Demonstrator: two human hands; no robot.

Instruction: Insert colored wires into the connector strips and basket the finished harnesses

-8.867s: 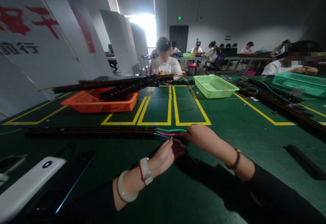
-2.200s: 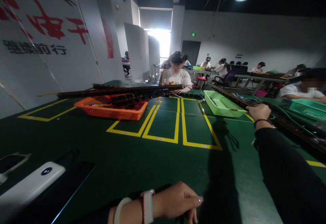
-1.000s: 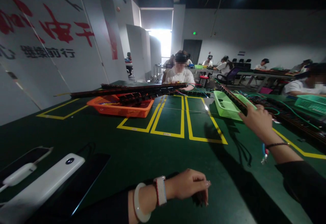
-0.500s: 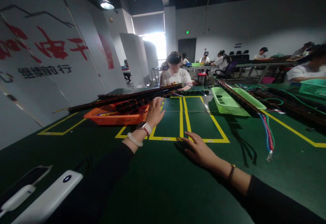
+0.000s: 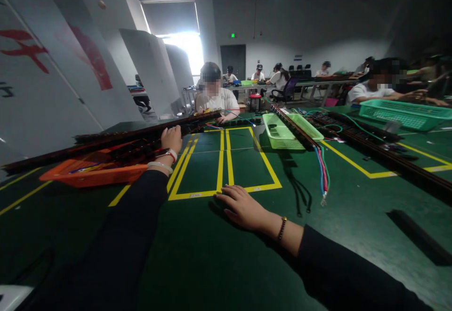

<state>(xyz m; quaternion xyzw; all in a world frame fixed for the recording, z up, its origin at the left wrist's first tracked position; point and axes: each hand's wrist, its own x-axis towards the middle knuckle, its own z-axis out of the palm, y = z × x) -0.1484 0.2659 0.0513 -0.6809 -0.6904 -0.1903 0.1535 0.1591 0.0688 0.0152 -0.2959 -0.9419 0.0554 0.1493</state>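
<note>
My left hand (image 5: 172,137) reaches far forward and grips a long dark strip (image 5: 106,137) that lies across the orange basket (image 5: 92,173). Flat on the green table (image 5: 219,249), fingers spread, rests my right hand (image 5: 242,206), just below the yellow floor-style markings (image 5: 226,189); it holds nothing. Another long dark strip (image 5: 294,129) lies across the light green basket (image 5: 278,134), and its red, blue and green wires (image 5: 322,174) hang off the basket's near end above the table.
A person in a white shirt (image 5: 215,99) sits across the table. More dark strips and cables (image 5: 374,143) cover the right side, beside a teal basket (image 5: 406,113). A short black bar (image 5: 416,235) lies at the right. White partition panels (image 5: 70,94) stand to the left.
My left hand has reached further forward and closed on the strip over the orange basket. My right hand stays flat on the table. The view has swung left.
</note>
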